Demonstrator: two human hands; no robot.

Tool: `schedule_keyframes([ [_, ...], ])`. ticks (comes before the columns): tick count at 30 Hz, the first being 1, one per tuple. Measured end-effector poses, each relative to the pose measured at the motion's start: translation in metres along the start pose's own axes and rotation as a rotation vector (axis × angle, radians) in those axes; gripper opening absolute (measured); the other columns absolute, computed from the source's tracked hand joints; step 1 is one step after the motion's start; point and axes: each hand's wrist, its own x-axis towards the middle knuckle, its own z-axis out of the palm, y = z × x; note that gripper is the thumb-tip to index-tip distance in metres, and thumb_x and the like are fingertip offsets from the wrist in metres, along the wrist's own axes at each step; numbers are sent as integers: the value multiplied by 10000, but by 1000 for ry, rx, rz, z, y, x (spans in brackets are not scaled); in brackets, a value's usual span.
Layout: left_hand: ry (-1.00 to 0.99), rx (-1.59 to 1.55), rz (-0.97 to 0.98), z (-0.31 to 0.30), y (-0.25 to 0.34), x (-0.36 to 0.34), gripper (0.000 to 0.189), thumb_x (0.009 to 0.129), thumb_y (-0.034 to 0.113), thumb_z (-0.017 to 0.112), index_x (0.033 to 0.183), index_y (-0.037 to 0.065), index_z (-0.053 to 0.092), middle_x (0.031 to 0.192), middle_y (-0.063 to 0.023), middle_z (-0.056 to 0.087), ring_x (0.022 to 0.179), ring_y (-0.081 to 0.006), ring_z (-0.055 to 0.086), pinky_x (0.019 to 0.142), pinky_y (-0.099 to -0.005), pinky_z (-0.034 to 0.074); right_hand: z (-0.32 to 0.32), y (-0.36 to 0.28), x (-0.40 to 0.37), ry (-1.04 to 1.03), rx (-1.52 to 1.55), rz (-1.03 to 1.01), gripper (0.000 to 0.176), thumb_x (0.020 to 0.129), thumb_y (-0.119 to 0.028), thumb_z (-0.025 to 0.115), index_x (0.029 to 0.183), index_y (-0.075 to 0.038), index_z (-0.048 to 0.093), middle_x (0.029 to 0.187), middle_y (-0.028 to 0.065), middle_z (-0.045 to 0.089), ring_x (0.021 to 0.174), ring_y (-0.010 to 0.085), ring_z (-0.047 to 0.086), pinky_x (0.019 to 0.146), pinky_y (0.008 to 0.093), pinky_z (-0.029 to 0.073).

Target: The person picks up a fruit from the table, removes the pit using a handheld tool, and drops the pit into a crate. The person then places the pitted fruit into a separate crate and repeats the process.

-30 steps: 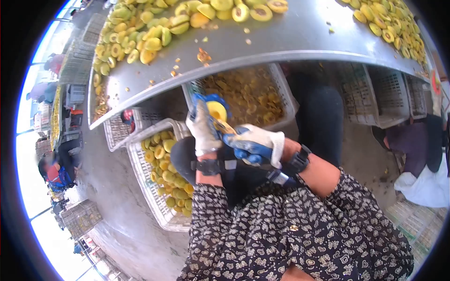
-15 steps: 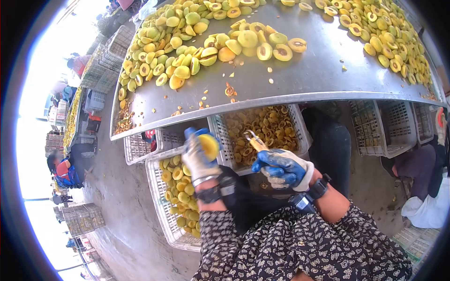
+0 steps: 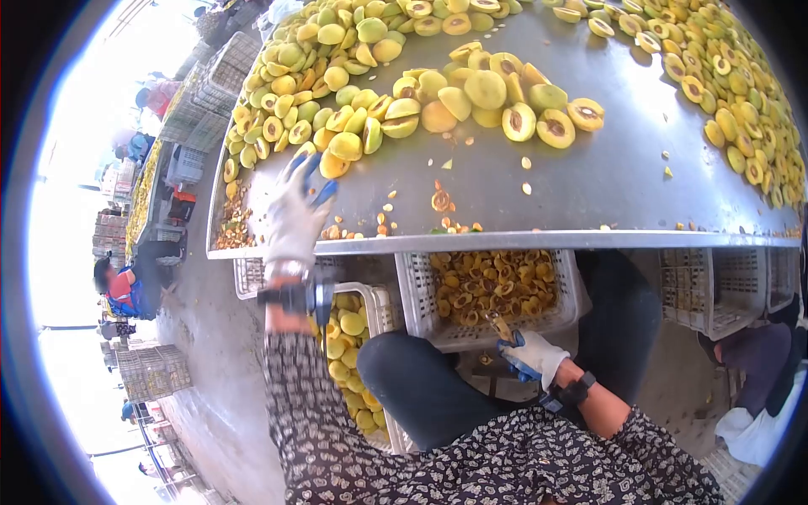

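My left hand [image 3: 296,209], in a white and blue work glove, reaches over the near left part of the metal table [image 3: 488,198]. Its fingers are spread and nothing shows in them. Just beyond the fingertips lies a pile of halved yellow-green apricots [image 3: 345,146], several with the brown stone hollow showing. Lower down, my right hand [image 3: 534,358], gloved the same way, is closed around a small pitting tool [image 3: 501,326] with a light handle. The tool points up toward a white crate [image 3: 412,295] of darker, hollowed apricot halves [image 3: 497,286] under the table edge.
Another white crate [image 3: 383,311] of yellow halves [image 3: 349,337] stands left of my knee, partly behind my left arm. More apricot halves [image 3: 741,109] cover the table's right side. Stone bits [image 3: 236,227] lie along the near edge. A seated person [image 3: 757,328] is at far right.
My left hand has gone from above the left crate, where it held a yellow apricot half, up to the table, and is now without it. My right hand has lowered with the tool.
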Motion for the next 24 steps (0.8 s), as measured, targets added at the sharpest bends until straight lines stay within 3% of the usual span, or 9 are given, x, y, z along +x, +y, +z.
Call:
schedule_keyframes([
  [2,2,261,308,36,-11,49,602,692,145,732,1247,126,498,1291,-138,479,1200,-307,438,993,-363,387,-5,0,3,11,90,12,185,861,-236,579,875,-52,559,617,15,507,468,120,484,388,262,418],
  [5,-234,353,159,65,-4,82,578,696,188,728,1233,152,517,1311,-138,455,1227,-282,403,1005,-377,367,-7,-1,9,32,72,4,179,859,-222,580,881,-46,555,624,19,514,475,122,493,392,267,426],
  [10,-42,181,88,81,-32,81,452,701,131,741,1122,82,584,1012,-69,643,935,-253,619,808,-307,498,-5,-8,6,3,-36,-95,184,863,-221,578,870,-40,547,614,21,513,466,121,493,381,265,419],
  [13,-7,-918,-349,65,-32,47,327,823,203,676,1081,23,588,967,-55,626,835,-159,634,663,-267,544,-1,-4,7,39,3,-89,196,866,-224,579,834,-36,534,605,22,509,448,117,480,369,262,406],
  [16,33,-1550,-455,46,-14,-7,425,882,297,586,1209,38,504,1018,-109,615,865,-230,639,699,-345,563,-2,-7,4,13,110,-46,200,867,-218,581,802,-38,522,599,24,506,429,109,463,360,256,391],
  [18,-31,-1986,-515,31,19,-48,424,875,356,581,1127,17,535,921,-110,622,815,-249,637,751,-416,548,0,-8,3,75,52,-133,194,846,-220,589,861,-27,577,618,20,552,475,118,505,441,281,406],
  [19,-98,-2205,-473,34,25,-67,437,888,364,551,1136,4,529,977,-139,624,912,-291,624,834,-457,515,0,-16,-5,74,16,-140,197,848,-226,591,848,-29,580,620,20,556,490,115,512,456,282,413],
  [22,97,-2419,-677,47,58,-111,382,903,307,534,1125,-2,539,1073,-147,611,1080,-304,555,912,-439,472,8,-31,-19,121,-34,-277,240,849,-255,610,827,-22,560,639,29,570,528,108,524,476,280,419],
  [24,96,-2431,-737,57,73,-134,412,919,357,489,1112,-1,547,1100,-149,602,1095,-301,545,937,-433,453,21,-49,-38,205,-92,-382,189,881,-206,577,810,-76,460,598,-10,478,435,61,430,376,230,352],
])
